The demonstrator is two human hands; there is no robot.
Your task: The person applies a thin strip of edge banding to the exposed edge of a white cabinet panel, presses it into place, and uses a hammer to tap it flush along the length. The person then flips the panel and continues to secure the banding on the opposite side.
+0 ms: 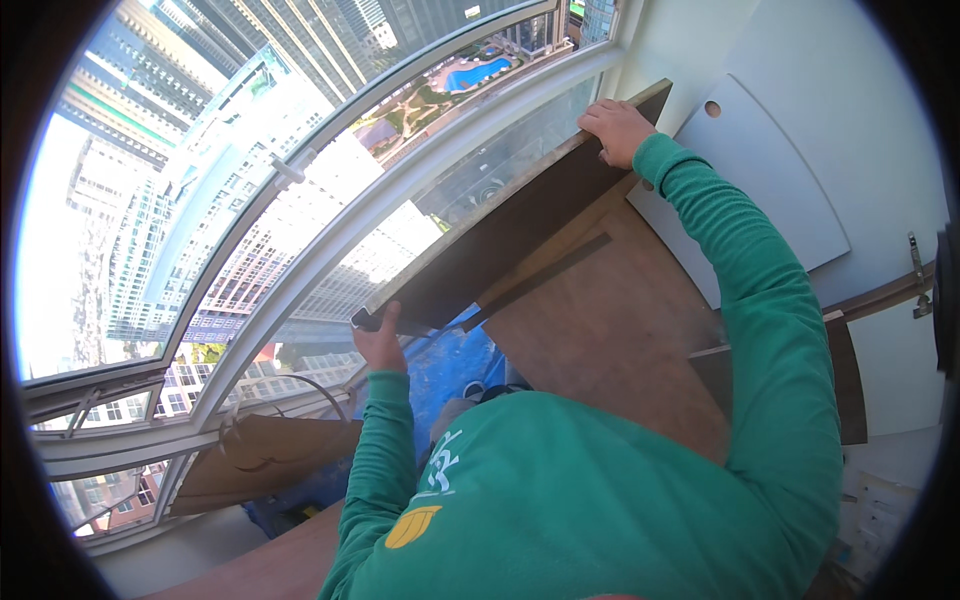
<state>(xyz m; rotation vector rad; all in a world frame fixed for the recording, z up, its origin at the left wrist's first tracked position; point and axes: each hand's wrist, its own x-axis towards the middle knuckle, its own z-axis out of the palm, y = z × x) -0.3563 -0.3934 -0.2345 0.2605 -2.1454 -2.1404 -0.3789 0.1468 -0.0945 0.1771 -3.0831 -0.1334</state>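
Dark board (510, 225) up on edge beside the window (330, 235), left hand (380, 345) gripping its near end, right hand (620, 133) clamped over its top edge farther along; looks like steadying, and the next move likely calls for both hands moving together.

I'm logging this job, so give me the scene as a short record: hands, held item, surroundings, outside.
Left hand: grips the dark board's lower-left end
Right hand: grips near its upper-right end
Held item: long, flat board, alongside the window
Below: brown panel, blue sheet
Right side: white panel with round hole
Outside: tall buildings, blue pool
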